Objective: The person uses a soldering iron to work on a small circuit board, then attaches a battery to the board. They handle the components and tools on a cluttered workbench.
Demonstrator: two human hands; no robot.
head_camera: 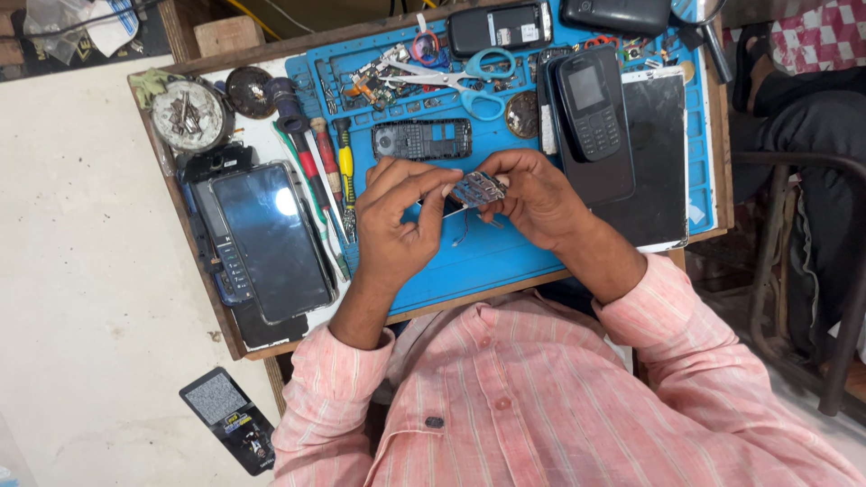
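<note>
Both my hands meet over the blue repair mat (505, 257) and hold a small phone circuit board (478, 188) between their fingertips. My left hand (397, 221) pinches the board's left end. My right hand (534, 194) grips its right end from above. Thin wires hang from the board toward the mat. Just beyond the board lies an empty black phone frame (422, 140) with keypad holes. A black keypad phone (591, 101) rests on a dark tablet (654, 158) to the right.
Blue-handled scissors (469, 79) and small parts lie at the back of the mat. Screwdrivers (329, 171) sit left of my hands. Stacked phones (266, 239) and a round dish of screws (188, 115) fill the table's left. A card (230, 419) lies on the floor.
</note>
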